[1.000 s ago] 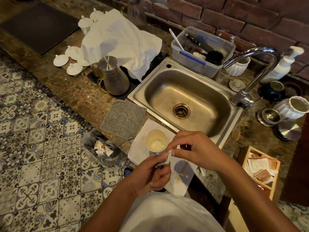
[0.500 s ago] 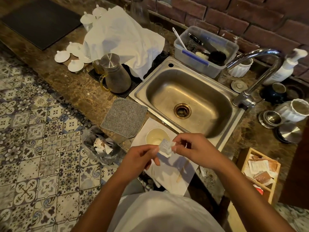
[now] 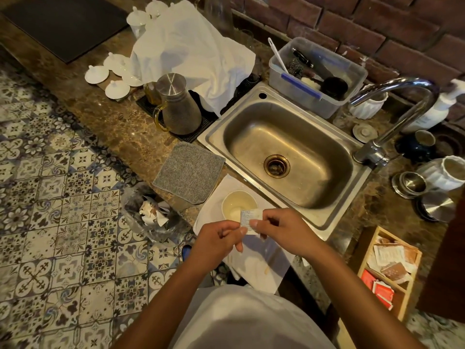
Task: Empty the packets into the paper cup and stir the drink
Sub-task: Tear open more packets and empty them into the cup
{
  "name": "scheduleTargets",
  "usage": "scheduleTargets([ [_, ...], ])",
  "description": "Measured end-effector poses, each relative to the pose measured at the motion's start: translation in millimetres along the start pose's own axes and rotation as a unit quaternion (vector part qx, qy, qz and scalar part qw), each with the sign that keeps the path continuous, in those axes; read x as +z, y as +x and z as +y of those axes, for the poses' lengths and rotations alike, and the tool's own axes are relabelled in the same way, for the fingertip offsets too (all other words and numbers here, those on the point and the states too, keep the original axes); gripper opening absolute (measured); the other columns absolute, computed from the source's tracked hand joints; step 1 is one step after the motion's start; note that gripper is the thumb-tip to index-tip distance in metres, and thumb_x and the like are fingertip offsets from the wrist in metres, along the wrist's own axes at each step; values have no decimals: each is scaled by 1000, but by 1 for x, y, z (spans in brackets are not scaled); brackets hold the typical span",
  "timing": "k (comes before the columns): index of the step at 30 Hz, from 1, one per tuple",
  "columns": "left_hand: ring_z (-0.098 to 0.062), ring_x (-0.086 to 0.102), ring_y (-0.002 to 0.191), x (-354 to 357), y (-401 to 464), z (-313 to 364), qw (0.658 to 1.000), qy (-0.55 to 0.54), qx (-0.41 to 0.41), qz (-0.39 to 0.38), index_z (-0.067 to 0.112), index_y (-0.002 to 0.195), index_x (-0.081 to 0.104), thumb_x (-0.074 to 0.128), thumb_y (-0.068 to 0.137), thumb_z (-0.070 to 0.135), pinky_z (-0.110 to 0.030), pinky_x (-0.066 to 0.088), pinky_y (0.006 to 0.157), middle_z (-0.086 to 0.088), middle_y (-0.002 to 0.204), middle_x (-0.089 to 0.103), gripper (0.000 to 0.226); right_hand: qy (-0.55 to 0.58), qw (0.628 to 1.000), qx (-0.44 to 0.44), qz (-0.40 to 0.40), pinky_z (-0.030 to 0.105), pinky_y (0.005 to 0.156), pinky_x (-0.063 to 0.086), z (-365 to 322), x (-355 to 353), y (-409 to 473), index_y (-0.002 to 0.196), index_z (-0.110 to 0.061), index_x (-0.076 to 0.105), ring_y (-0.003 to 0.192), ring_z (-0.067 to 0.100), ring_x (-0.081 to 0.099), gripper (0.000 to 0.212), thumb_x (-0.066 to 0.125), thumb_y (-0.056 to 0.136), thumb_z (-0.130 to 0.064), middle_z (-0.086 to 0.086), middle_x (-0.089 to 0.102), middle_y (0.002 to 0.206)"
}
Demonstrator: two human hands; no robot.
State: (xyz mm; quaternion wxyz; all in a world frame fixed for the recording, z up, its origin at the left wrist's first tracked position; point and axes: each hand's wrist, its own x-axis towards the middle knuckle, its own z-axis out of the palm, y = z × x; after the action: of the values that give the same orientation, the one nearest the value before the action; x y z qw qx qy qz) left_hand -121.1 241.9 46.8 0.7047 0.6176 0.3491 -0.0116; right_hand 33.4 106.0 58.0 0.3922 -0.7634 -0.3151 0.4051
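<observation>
Head view looks down on a brown stone counter (image 3: pixel 105 117) that runs from the far left corner to the near right. Set into it is a shiny metal sink (image 3: pixel 284 157) with a curved tap (image 3: pixel 392 107) at its right side. A big white cloth (image 3: pixel 191 56) is heaped at the back of the counter, left of the sink, and a metal jug (image 3: pixel 176 107) stands just in front of it. A clear plastic box (image 3: pixel 317 76) sits behind the sink, by the brick wall. A grey cloth (image 3: pixel 188 172) lies at the front edge of the counter, left of the sink. A wooden box (image 3: pixel 387 270) with little packets in it sits off the counter's near right end. A white napkin (image 3: pixel 261 263) hangs over the front edge, and the paper cup (image 3: pixel 239 205) stands on it, just in front of the sink. The cup is open with something pale inside. The left hand (image 3: pixel 216 240) and the right hand (image 3: pixel 281 230) are close together just in front of the cup. Both pinch one small white packet (image 3: pixel 249 220) between thumb and fingers, and its top edge is at the cup's near rim.
</observation>
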Motion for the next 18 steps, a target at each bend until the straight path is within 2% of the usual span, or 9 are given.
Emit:
scheduleTargets([
  [4,-14,35,46,-1,0,-1,999,-3,-33,-13,-4,87,69,59,100,29,-22,30,44,-16,67,65,37,10,999,21,-24,11,52,35,-1,4,3,76,7,66,48,0,44,40,70,96,-26,-16,58,48],
  [8,-11,33,42,-2,4,0,999,-11,-44,12,-9,79,64,60,99,25,-22,30,44,-7,58,60,40,40,997,53,-41,12,51,36,-6,7,5,76,7,67,46,1,42,43,69,97,-31,-13,56,47],
  [11,-10,31,40,-3,7,1,997,-34,-54,33,-6,76,65,60,99,24,-19,28,41,-10,59,60,38,70,992,92,-51,11,47,34,-11,8,5,77,4,68,42,0,40,40,67,98,-30,-12,54,45],
  [15,-10,32,40,-2,11,1,996,-32,-74,40,-13,81,63,60,99,23,-20,28,41,-10,59,61,40,106,985,124,-48,15,42,32,-11,11,6,70,-5,63,40,4,37,36,65,100,-24,-11,50,42],
  [18,-11,34,39,-1,12,0,995,-39,-88,42,-5,79,65,60,99,22,-22,29,42,-9,57,61,34,131,980,147,-43,17,41,30,-8,16,6,64,-10,63,39,6,37,38,65,100,-22,-10,50,41],
])
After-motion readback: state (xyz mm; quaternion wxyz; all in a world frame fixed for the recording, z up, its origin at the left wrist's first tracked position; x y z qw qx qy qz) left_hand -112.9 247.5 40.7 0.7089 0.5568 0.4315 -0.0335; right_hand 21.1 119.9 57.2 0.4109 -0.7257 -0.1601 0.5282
